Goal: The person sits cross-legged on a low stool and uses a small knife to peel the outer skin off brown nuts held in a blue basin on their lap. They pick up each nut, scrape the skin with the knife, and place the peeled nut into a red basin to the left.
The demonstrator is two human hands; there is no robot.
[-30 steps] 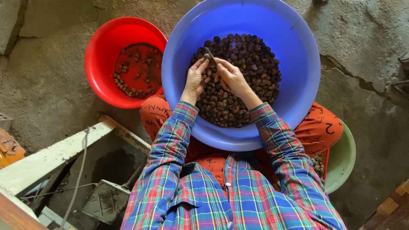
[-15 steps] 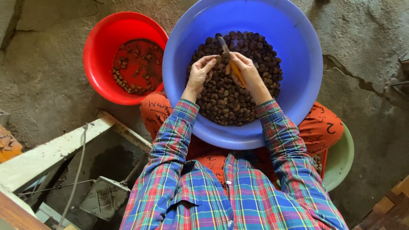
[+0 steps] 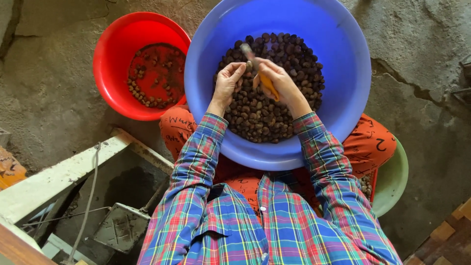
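Note:
A big blue basin (image 3: 338,39) rests on my lap, holding a heap of dark brown nuts (image 3: 274,113). Both hands are over the heap. My right hand (image 3: 277,81) grips a small knife (image 3: 265,81) with an orange handle, its blade pointing up and left. My left hand (image 3: 228,81) pinches a single nut close to the blade tip; the nut itself is mostly hidden by my fingers. To the left on the ground stands a red basin (image 3: 113,59) with a thin layer of nuts (image 3: 157,73) in it.
A pale green bowl (image 3: 392,181) sits by my right knee, partly under my leg. A white concrete ledge (image 3: 59,172) and a pit with a metal trowel (image 3: 120,225) lie at the lower left. The ground is rough, cracked concrete.
The knife's orange handle has come into view in my right hand and the blade has swung toward the nut in my left hand. Both hands stay over the blue basin.

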